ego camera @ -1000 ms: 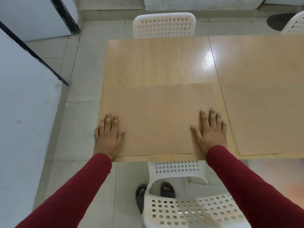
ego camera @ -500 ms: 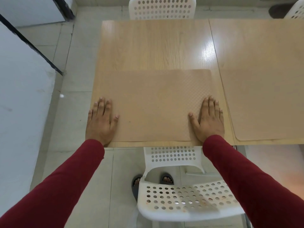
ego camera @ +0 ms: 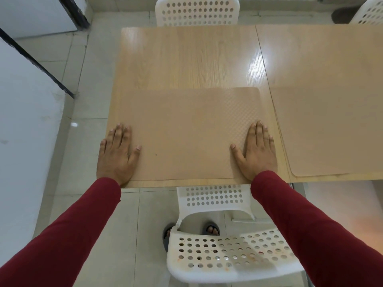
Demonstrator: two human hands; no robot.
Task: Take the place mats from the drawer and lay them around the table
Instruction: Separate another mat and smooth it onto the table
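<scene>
A tan place mat (ego camera: 186, 131) lies flat at the near left end of the light wooden table (ego camera: 186, 59). My left hand (ego camera: 117, 154) presses flat on the mat's left edge, fingers stretched out. My right hand (ego camera: 257, 152) rests palm down on its right edge, near the seam between the two table tops. A second tan place mat (ego camera: 331, 131) lies to the right, on the adjoining table top, close to the near edge. Neither hand grips anything.
A white perforated chair (ego camera: 223, 251) stands right in front of me, under the table's near edge. Another white chair (ego camera: 196, 11) faces me across the table, and a third (ego camera: 369, 13) shows at the far right. A white wall (ego camera: 24, 141) runs along the left.
Both hands stay flat on the mat and spread a little further apart towards its side edges. The view has dipped downward, showing more of the near chair.
</scene>
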